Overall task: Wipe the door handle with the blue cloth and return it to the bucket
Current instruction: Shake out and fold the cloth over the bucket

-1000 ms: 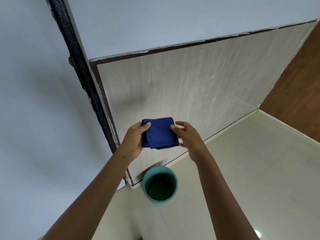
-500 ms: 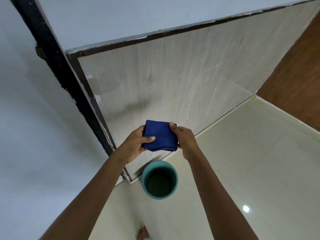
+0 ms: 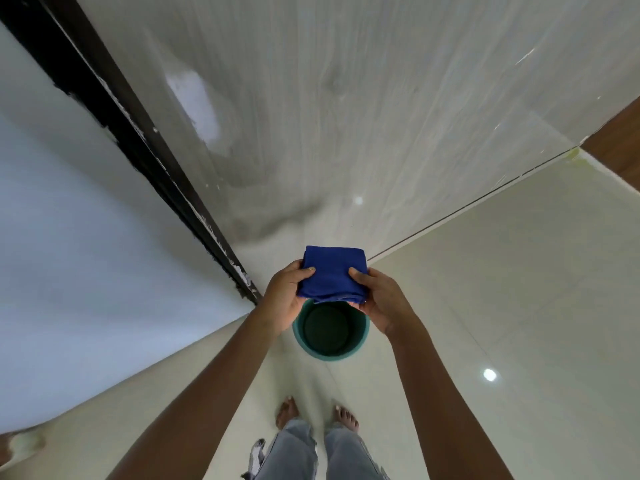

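Note:
A folded blue cloth (image 3: 332, 273) is held between both hands, directly above the open mouth of a teal bucket (image 3: 330, 353). My left hand (image 3: 284, 296) grips its left side with the thumb on top. My right hand (image 3: 381, 303) grips its right side, thumb pressed on the cloth. The bucket stands on the floor at the foot of the pale door (image 3: 346, 116) and looks empty and dark inside. No door handle is in view.
A dark door frame (image 3: 138, 143) runs diagonally at the left, next to a white wall (image 3: 69, 254). Glossy cream floor tiles (image 3: 519, 306) spread to the right. My bare feet (image 3: 287, 412) stand just behind the bucket. Brown wood (image 3: 620, 140) shows at the far right.
The view has tilted downward, bringing my feet and legs into view. Both hands have lowered the folded cloth until it sits right over the bucket's mouth.

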